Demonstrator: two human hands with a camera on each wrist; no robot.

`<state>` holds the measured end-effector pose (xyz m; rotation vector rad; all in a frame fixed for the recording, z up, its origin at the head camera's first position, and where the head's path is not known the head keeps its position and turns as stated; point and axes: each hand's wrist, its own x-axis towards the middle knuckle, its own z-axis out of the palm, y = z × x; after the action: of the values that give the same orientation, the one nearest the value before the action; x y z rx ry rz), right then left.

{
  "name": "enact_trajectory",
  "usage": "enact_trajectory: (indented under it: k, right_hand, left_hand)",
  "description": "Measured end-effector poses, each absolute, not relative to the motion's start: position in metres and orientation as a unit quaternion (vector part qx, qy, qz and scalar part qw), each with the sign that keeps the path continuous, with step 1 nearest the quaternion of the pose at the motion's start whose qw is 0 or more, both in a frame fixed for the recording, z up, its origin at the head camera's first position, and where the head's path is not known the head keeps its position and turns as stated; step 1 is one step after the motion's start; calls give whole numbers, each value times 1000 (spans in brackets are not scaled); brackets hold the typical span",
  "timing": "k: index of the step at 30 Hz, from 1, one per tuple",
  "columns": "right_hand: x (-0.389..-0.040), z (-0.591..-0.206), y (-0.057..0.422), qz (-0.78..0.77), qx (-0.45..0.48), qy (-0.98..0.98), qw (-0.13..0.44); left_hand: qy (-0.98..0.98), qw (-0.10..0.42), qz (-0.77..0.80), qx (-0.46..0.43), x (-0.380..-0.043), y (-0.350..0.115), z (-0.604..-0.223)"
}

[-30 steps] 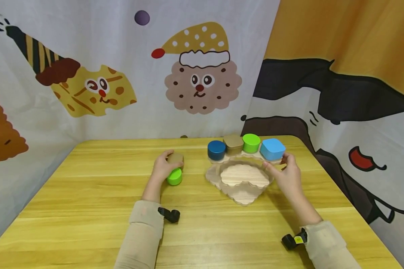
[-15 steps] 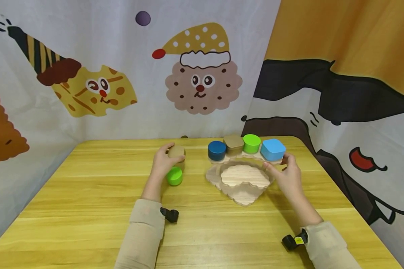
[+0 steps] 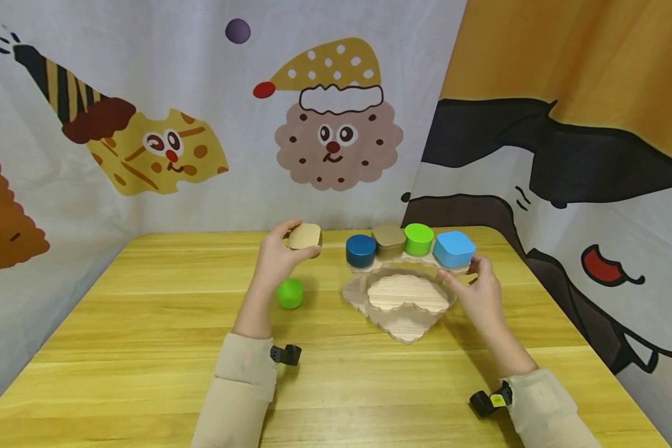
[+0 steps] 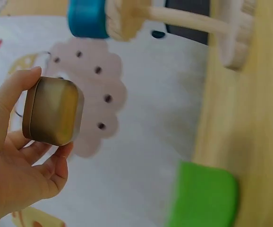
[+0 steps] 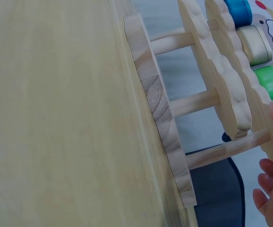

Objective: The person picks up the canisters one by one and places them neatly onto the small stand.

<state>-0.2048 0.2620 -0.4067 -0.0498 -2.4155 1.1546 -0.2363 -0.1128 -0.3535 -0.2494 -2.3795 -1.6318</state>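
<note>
My left hand (image 3: 273,260) pinches a tan, rounded-square tin-like block (image 3: 305,237) between thumb and fingers, raised above the table; the left wrist view shows the block (image 4: 56,111) with its shiny side. Below that hand a green block (image 3: 290,294) sits on the table. My right hand (image 3: 480,292) grips the right end of the top tier of a tiered wooden stand (image 3: 407,294). Along that tier stand a dark blue round block (image 3: 361,251), a tan block (image 3: 389,241), a green round block (image 3: 418,239) and a light blue rounded-square block (image 3: 454,249).
In the right wrist view, wooden dowels (image 5: 195,104) join the stand's scalloped tiers. The wood-grain table (image 3: 336,386) reaches back to a printed curtain (image 3: 201,205). Small black cameras (image 3: 484,403) sit on both wrists.
My left hand has lifted the tan block off the table, up and to the right, away from the green block. My right hand has stayed at the stand.
</note>
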Motion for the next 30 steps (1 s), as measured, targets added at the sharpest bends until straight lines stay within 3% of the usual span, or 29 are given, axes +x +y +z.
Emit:
enact_trajectory:
  k: [14, 30]
  right_hand:
    - [-205, -408, 262, 423, -10, -873, 243]
    - [-206, -408, 262, 420, -15, -876, 237]
  left_hand:
    - [-801, 94, -577, -132, -197, -80, -306]
    - [-797, 54, -569, -195, -179, -35, -308]
